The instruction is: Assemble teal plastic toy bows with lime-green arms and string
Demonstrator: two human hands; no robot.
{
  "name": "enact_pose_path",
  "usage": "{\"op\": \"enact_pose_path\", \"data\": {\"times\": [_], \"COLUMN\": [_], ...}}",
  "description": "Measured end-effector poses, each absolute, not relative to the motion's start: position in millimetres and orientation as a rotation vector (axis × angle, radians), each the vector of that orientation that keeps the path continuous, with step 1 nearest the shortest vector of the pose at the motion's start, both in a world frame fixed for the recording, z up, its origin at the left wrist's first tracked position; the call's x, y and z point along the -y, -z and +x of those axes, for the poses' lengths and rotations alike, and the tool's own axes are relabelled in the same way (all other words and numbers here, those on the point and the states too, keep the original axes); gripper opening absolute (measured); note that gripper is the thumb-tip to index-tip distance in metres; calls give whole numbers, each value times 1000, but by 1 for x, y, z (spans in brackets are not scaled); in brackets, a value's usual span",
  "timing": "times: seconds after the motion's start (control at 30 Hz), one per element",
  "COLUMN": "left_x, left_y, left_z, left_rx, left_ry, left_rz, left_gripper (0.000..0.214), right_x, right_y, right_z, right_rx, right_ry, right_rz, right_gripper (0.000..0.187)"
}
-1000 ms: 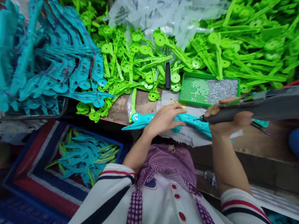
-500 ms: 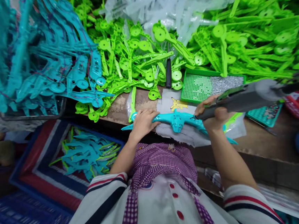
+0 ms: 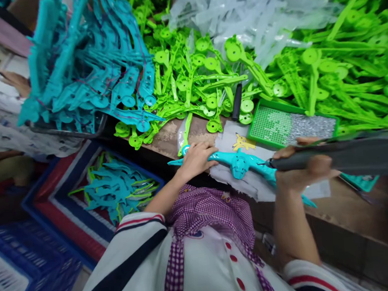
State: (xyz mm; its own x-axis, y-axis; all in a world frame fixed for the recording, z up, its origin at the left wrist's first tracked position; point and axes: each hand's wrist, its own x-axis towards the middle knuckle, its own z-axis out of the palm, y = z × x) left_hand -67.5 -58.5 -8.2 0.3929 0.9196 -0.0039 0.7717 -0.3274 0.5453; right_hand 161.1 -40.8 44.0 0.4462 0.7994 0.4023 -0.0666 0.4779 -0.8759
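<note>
A turquoise plastic toy piece [image 3: 240,166], long with a lump like an animal's head at its middle, lies across a grey cloth [image 3: 222,175] at the table's front edge. Over its left part my left hand [image 3: 197,160] is closed, pressing it down. My right hand [image 3: 296,170] grips a dark grey power screwdriver [image 3: 360,151], held almost level. Its thin bit points left at the piece, just right of the lump; whether it sits in a screw I cannot tell. The piece's right part is partly hidden behind my right hand and wrist.
Bright green plastic parts [image 3: 207,67] heap up behind, with clear plastic bags [image 3: 253,9] on top. A green tray [image 3: 259,133] holds small metal screws. Turquoise parts [image 3: 89,73] are stacked at left. Below, a lined blue crate [image 3: 47,212] holds finished-looking pieces. A black handle [image 3: 237,102] lies near.
The view has turned, so the table scene sits further right. The screwdriver's body has swung to a flatter angle. Both hands keep their hold.
</note>
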Motion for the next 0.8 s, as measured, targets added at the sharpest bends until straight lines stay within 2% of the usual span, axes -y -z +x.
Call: {"op": "enact_pose_path", "data": {"times": [0.1,0.23,0.3,0.43,0.6,0.8], "left_x": [61,67,65,57,49,51], "left_y": [-2,-11,-9,3,10,5], "left_z": [-81,-131,-155,-169,-154,-148], "left_rx": [-1447,-1791,-1858,-1668,-1631,-1556], "left_ry": [-772,-1154,-1089,-838,-869,-816], "left_rz": [2042,1598,1328,893,798,761], "left_gripper": [58,43,42,39,53,43], "right_x": [44,46,45,33,9,-5], "right_y": [-72,-78,-67,-43,-31,-30], "right_z": [143,127,121,99,63,55], "right_rx": [975,951,910,871,895,896], "right_ry": [-587,-671,-775,-897,-888,-843], "right_rz": [-787,-732,-754,-775,-721,-755], "right_gripper": [53,50,53,57,46,45]}}
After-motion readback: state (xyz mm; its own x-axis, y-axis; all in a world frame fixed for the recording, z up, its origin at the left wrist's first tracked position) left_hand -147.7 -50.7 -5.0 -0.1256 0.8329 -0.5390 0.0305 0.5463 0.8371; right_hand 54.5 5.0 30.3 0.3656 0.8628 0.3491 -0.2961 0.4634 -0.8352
